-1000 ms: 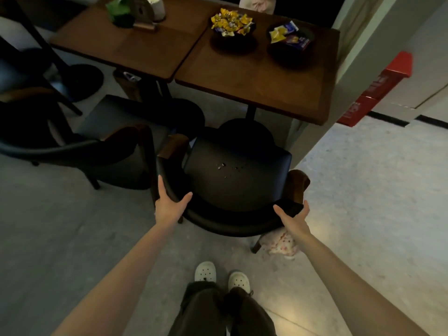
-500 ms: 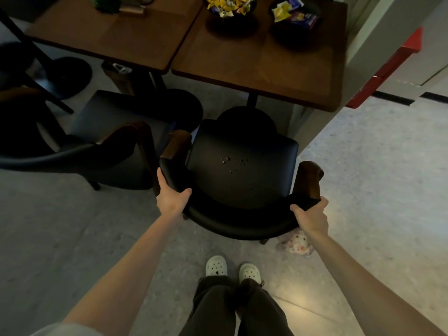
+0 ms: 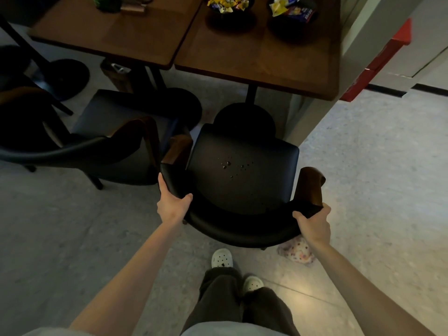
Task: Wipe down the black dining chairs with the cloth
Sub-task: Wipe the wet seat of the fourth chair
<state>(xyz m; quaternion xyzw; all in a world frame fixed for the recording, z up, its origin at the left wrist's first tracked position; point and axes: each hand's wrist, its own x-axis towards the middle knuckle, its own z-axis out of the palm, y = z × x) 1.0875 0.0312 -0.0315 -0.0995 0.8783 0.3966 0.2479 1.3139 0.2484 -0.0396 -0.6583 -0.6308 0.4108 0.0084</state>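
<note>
**A:** Nearest first?
**B:** Dark trousers and white clogs [image 3: 221, 258] on a pale speckled floor [image 3: 375, 190]. There's a lit patch by the R foot.

**A:** Cloth?
**B:** The cloth [image 3: 297, 253] is pale and patterned. It lies crumpled on the floor just below the chair's back rim (apart from both hands).

**A:** Hands?
**B:** Left hand [image 3: 173, 206]: grip clamped on the L end of the curved backrest, thumb inside, fingers outside. Right hand [image 3: 314, 225]: grip clamped on the R end, next to the wooden armrest.

**A:** The chair itself?
**B:** The black chair [image 3: 242, 190] has a padded seat & back w/ brown wood arms. It stands btwn the person and the counters. A few small shiny drops [image 3: 228, 164] sit mid-seat. A second chair [image 3: 116, 132] stands just beside it on the L.

**A:** Further off?
**B:** Two brown wood tops meet edge to edge: left counter [image 3: 116, 32], right counter [image 3: 254, 59]. The R one carries two dark bowls. The first bowl [image 3: 230, 19] holds yellow wrapped sweets. The second bowl [image 3: 291, 32] holds yellow & blue packets. A red box [image 3: 378, 61] is on the wall at far R.
</note>
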